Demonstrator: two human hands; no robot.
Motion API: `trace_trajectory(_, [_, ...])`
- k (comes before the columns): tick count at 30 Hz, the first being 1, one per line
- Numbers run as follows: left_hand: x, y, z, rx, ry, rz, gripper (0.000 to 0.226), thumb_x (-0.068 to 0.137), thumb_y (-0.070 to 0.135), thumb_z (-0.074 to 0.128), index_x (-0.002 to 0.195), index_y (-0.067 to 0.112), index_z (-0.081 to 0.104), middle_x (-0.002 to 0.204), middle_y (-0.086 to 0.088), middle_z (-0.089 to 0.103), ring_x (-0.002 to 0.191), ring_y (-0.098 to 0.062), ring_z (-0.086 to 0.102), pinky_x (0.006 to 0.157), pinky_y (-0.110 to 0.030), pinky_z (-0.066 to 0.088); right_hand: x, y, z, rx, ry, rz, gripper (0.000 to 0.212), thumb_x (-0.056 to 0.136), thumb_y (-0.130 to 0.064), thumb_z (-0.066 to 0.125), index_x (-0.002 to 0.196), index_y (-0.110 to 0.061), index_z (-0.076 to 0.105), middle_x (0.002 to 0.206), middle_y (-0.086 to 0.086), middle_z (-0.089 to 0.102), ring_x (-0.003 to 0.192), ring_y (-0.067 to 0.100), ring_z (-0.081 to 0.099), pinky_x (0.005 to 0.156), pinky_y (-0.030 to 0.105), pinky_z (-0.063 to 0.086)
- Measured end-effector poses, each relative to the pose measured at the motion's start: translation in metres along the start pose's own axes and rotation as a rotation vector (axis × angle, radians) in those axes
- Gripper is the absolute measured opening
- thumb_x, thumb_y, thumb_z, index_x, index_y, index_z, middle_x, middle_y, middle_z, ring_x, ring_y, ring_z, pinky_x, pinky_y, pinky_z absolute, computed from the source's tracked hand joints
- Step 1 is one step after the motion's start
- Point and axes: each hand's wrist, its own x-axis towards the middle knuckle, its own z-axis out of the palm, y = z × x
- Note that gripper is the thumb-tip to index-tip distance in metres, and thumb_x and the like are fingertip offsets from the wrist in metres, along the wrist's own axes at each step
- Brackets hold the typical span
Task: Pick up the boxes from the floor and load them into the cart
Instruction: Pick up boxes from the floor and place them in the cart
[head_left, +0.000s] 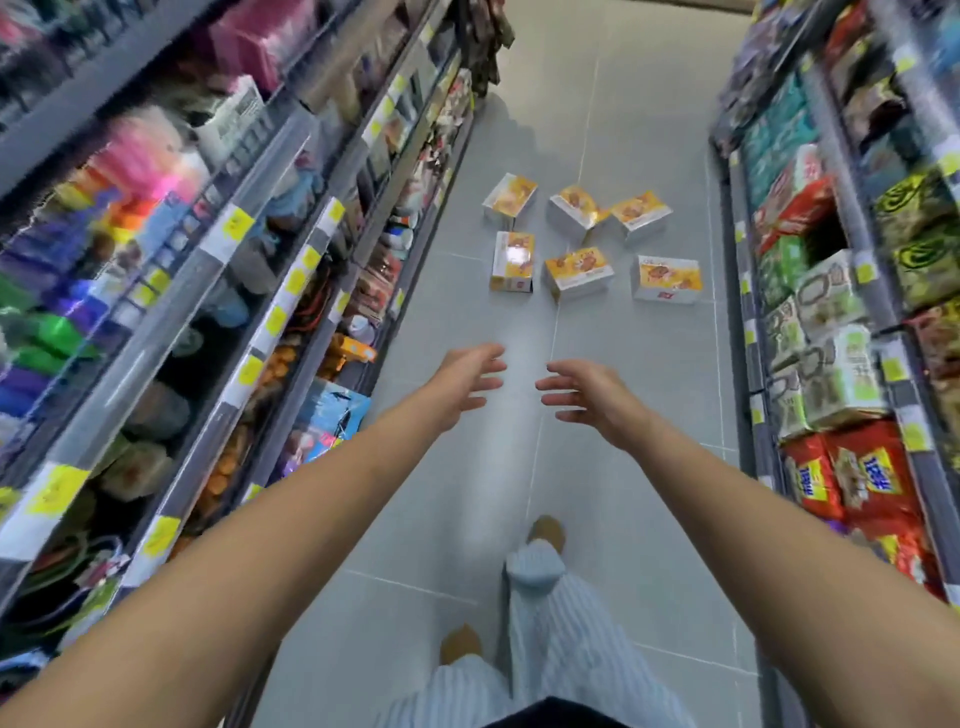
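Boxes (576, 241) lie on the grey floor (649, 389) of a shop aisle, six of them, white and yellow with a picture on top. They sit in two loose rows of three. In the far row, the middle box (574, 212) and the one on its right side (638, 215) touch at a corner, and both look tilted. The far box nearest the left shelves (510, 200) sits apart from them. In the near row, the box (513, 261) closest to the left shelves has a bright shine on its top, the next one (577, 273) sits just beside it, and the last one (666, 279) lies apart, nearer the right shelves. Both arms reach out toward the boxes. The left hand (465, 382) and the right hand (589, 397) are in the air on the near side of the boxes, well apart from them and near each other. Each grip is wide, with fingers spread, and holds nothing. Left shelves (218, 249) stand beside the boxes, full of bright blurry things with yellow tags. Right shelves (831, 291) hold snack packs in red, green and white. On the near side of the hands, two feet in tan shoes (545, 532) and striped trousers (566, 639) stand on the floor.
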Motion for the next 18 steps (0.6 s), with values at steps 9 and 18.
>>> trace_trajectory(9, [0.144, 0.133, 0.052, 0.050, 0.035, -0.021, 0.029, 0.094, 0.036, 0.050, 0.117, 0.019, 0.055, 0.113, 0.003, 0.061, 0.100, -0.016, 0.058, 0.088, -0.032, 0.039, 0.155, -0.103, -0.089, 0.093, 0.036, -0.005, 0.017, 0.096, -0.027, 0.052, 0.105, -0.015, 0.060, 0.093, 0.002, 0.070, 0.082, 0.018, 0.066, 0.078, 0.034, 0.049])
trace_trajectory(18, [0.245, 0.240, 0.096, 0.098, 0.031, 0.008, 0.025, 0.094, 0.036, 0.051, 0.115, 0.022, 0.054, 0.113, 0.004, 0.060, 0.100, -0.015, 0.058, 0.093, -0.034, 0.040, 0.267, -0.199, -0.153, 0.110, 0.029, 0.022, 0.022, 0.097, -0.029, 0.051, 0.112, -0.015, 0.058, 0.091, 0.001, 0.069, 0.079, 0.016, 0.064, 0.068, 0.030, 0.049])
